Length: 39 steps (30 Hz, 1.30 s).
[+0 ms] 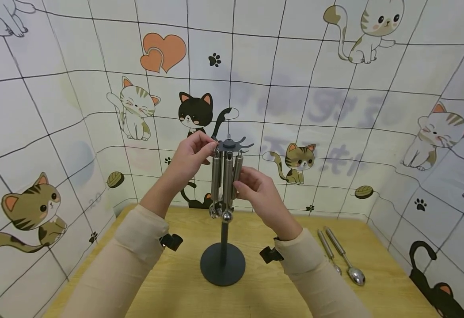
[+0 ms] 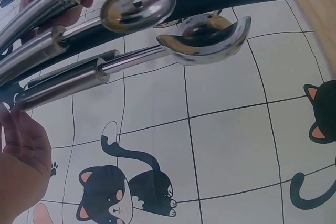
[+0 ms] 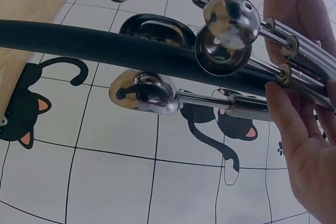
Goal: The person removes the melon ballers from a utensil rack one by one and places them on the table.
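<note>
A dark rack (image 1: 222, 265) with a round base, a post and a hooked top stands in the middle of the table. Several steel measuring spoons (image 1: 227, 179) hang from it, bowls down. At the top left, my left hand (image 1: 190, 154) pinches the upper end of one spoon's handle (image 2: 63, 87) beside a hook. Lower on the right side, my right hand (image 1: 260, 190) holds the handle of another hanging spoon (image 3: 305, 85) between thumb and fingers. Whether the left spoon's loop sits on its hook is hidden behind the fingertips.
Two more steel spoons, a larger one (image 1: 355, 274) and a smaller one (image 1: 325, 244), lie on the wooden table (image 1: 287, 282) at the right. A white wall covering (image 1: 256, 57) with cartoon cats encloses the back and sides.
</note>
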Available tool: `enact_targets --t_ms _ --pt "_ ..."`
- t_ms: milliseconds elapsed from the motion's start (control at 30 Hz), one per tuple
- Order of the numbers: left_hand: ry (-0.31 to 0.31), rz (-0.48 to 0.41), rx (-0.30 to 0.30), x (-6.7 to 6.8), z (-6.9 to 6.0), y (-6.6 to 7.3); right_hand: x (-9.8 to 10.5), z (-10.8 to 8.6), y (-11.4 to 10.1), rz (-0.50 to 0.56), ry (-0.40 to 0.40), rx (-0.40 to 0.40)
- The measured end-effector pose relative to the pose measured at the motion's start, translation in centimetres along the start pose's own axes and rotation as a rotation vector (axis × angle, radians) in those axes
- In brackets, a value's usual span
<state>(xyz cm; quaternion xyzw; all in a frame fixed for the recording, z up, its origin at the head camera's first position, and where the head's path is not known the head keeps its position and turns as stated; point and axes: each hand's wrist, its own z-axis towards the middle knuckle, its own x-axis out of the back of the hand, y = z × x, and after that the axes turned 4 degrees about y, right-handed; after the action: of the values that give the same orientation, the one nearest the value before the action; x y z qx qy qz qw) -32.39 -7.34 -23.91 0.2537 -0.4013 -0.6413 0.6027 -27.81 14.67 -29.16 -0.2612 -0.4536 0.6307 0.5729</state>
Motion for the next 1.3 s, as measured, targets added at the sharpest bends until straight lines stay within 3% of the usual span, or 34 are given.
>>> enact_targets --t_ms 333,667,867,1100,1300 --pt "0.015 0.030 0.001 -0.2 0.3 0.2 0.4 0.2 0.0 -0.010 0.009 0.003" --pt "0.001 -0.008 0.039 -0.3 0.4 0.0 0.7 -0.7 -0.4 -0.018 0.045 0.001" --pt "0.011 0.031 0.018 -0.2 0.4 0.2 1.0 -0.9 -0.6 -0.035 0.056 -0.009" --pt "0.023 0.091 0.040 -0.3 0.4 0.2 1.1 -1.0 -0.7 -0.032 0.059 -0.034" --pt "0.048 0.080 0.051 -0.1 0.5 0.2 1.3 -1.0 -1.0 -0.024 0.051 -0.020"
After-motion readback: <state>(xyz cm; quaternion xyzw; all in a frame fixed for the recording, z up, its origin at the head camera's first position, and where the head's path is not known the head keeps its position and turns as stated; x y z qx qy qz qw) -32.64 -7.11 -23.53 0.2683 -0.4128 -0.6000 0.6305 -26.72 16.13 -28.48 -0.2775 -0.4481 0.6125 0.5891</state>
